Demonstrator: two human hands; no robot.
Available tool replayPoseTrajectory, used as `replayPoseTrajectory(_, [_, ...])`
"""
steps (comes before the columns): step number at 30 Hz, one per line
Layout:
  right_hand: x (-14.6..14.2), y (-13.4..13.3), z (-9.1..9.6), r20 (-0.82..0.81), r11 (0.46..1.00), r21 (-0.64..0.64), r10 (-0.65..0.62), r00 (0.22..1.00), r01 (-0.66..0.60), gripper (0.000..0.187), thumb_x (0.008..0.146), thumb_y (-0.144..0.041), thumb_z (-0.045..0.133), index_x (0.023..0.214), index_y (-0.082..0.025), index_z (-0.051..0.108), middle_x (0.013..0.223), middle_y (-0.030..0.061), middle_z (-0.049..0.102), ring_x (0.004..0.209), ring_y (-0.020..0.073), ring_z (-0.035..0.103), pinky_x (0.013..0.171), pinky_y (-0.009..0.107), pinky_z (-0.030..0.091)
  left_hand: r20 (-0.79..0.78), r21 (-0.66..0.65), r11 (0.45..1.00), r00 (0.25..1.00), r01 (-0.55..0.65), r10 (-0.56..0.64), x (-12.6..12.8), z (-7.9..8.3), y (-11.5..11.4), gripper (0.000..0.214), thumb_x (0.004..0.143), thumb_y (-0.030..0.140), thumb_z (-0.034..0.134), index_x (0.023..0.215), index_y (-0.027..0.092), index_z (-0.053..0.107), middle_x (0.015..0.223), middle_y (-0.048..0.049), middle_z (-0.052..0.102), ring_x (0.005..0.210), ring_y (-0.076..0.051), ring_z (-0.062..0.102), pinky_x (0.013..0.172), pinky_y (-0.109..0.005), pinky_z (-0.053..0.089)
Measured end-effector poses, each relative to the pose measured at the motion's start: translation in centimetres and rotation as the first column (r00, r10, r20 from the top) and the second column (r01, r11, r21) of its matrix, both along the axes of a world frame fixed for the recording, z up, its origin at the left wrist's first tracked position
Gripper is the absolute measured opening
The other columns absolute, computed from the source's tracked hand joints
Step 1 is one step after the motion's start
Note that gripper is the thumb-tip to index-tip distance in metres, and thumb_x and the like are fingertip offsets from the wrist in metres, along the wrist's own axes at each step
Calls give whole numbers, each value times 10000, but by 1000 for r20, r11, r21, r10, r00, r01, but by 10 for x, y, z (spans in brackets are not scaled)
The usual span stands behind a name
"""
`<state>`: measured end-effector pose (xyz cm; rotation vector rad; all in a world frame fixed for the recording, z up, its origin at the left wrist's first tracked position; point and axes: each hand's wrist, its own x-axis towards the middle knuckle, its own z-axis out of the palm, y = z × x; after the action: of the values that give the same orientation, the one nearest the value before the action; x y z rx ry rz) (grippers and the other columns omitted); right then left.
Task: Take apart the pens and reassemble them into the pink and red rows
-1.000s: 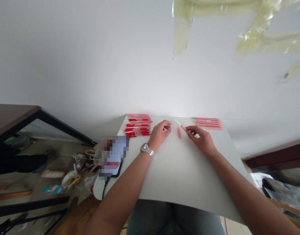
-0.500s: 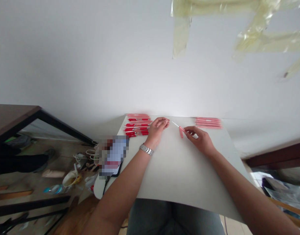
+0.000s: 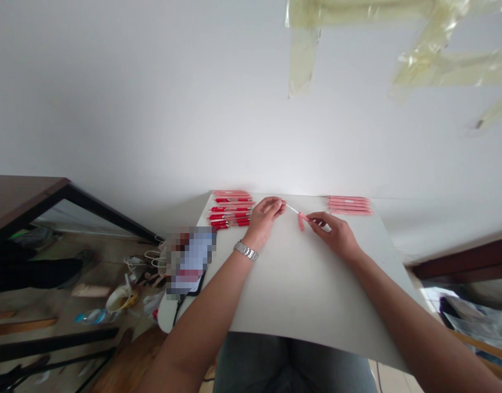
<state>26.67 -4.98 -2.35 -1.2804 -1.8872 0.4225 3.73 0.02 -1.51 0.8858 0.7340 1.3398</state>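
Note:
Over the white table, my right hand (image 3: 331, 230) pinches a slim pink-and-white stick (image 3: 292, 209), perhaps a pen refill. Its thin white length points up and left toward my left hand (image 3: 271, 210). A short pink piece (image 3: 301, 221) hangs down from the stick just ahead of my right fingertips. The fingers of my left hand are curled together, and the white end reaches them. Whether they grip that end or something tiny is too small to tell. Left of this hand, red pens (image 3: 230, 216) with clear barrels lie in a row with slim pink sticks (image 3: 231, 194).
More pink sticks (image 3: 349, 205) lie side by side at the table's back right. A pixelated phone-like screen (image 3: 191, 261) with a cable is at the left edge. The wall (image 3: 251, 109) stands right behind the table (image 3: 303, 295). Floor clutter includes a cup (image 3: 118, 299) and a bottle (image 3: 93, 316).
My left fingertips have come to the white end of the stick, closing the small gap. The stick and its hanging pink piece have shifted slightly left.

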Motion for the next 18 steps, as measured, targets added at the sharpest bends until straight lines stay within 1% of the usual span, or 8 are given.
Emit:
replayPoseTrajectory(8, [1,0,-2,-3,1000,13,10,1000,-10,250,994,-404,589,1120,-239,728,953,48,786,806,198,737,720,322,608,-55,37,999,998,35,-33,1,0,-2,328,778,404,873,968,184,719,1016,-55,745,920,-144,704,1004,-382,553])
replayPoseTrajectory(14, [1,0,-3,-7,1000,17,8,1000,-8,243,995,-402,589,1122,-245,724,962,50,781,811,200,733,710,321,604,-82,60,995,994,78,-73,0,-5,-2,314,783,400,866,979,193,735,1015,-58,750,954,-158,703,996,-369,555])
replayPoseTrajectory(18, [2,0,-5,8,1000,28,9,1000,-9,235,994,-396,595,1128,-253,724,957,38,776,812,197,733,711,319,596,-91,62,993,991,100,-94,0,-5,-4,303,786,387,866,980,186,748,986,-52,745,929,-154,696,970,-354,557])
